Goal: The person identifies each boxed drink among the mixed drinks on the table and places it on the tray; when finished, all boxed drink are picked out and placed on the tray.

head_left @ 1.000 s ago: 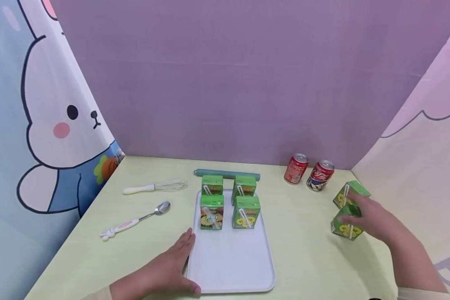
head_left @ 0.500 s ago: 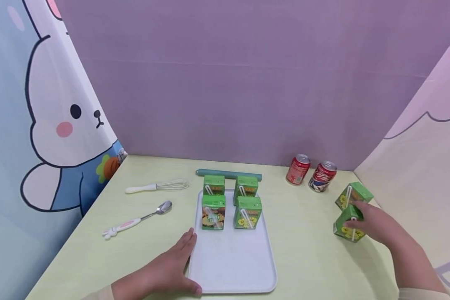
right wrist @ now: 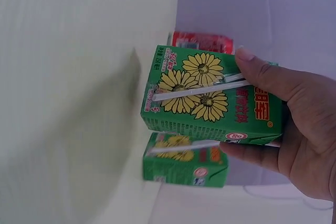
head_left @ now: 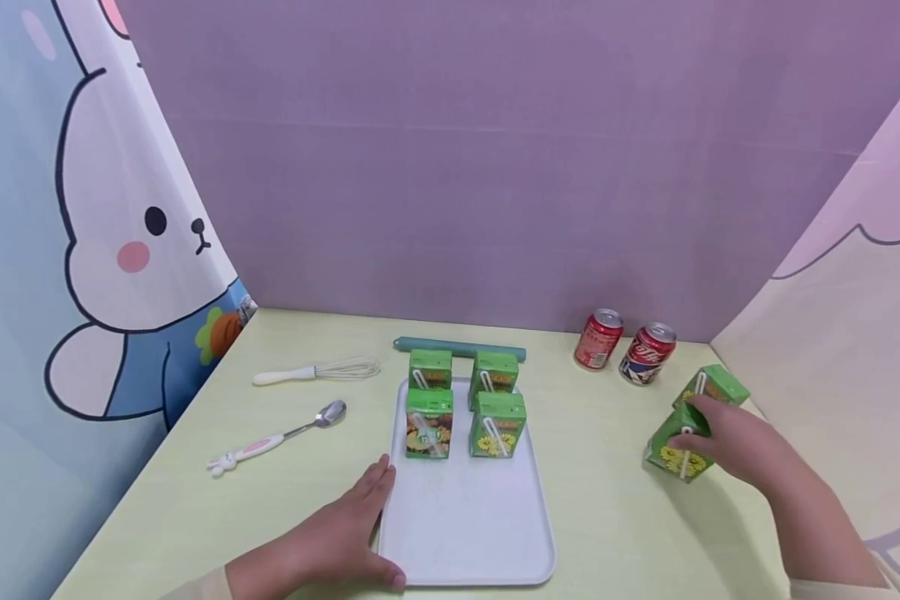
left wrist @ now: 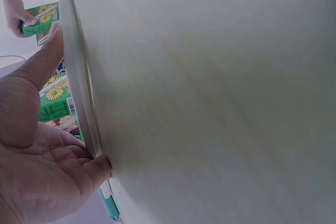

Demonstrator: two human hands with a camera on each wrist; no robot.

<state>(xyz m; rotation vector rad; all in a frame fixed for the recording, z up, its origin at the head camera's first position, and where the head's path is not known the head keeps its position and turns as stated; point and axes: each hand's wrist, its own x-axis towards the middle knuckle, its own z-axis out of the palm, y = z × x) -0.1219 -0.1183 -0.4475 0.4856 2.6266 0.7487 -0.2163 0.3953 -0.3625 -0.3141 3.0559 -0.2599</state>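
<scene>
Right hand (head_left: 750,442) grips a green drink carton (head_left: 682,454) near its top, thumb on one face, fingers on the far side; the carton is tilted, yellow flowers and a white straw (right wrist: 197,93) showing on the face turned to the wrist camera. Cannot tell whether its base clears the table (head_left: 607,517). A second green carton (head_left: 727,385) stands just behind it, partly covered by hand and carton in the head view. Left hand (head_left: 345,533) lies along the near left side of a white tray (head_left: 465,525), fingers extended against the rim, thumb stretched out at the near corner; touching, not wrapped round anything. On the tray's far half, four green cartons upright, two by two: front-left carton (head_left: 430,425) with a brownish picture on its face, front-right carton (head_left: 498,427) with yellow flowers, back-left carton (head_left: 430,368) and back-right carton (head_left: 494,371) partly hidden by the front pair. Teal rod (head_left: 461,347) lies crosswise just beyond the tray. Left of the tray, a whisk (head_left: 315,372) with pale handle, nearer the person a spoon (head_left: 277,439) with rabbit-shaped handle end. At far right, two red cans upright side by side, left can (head_left: 598,340) and right can (head_left: 647,354), near a purple backdrop (head_left: 450,167).
</scene>
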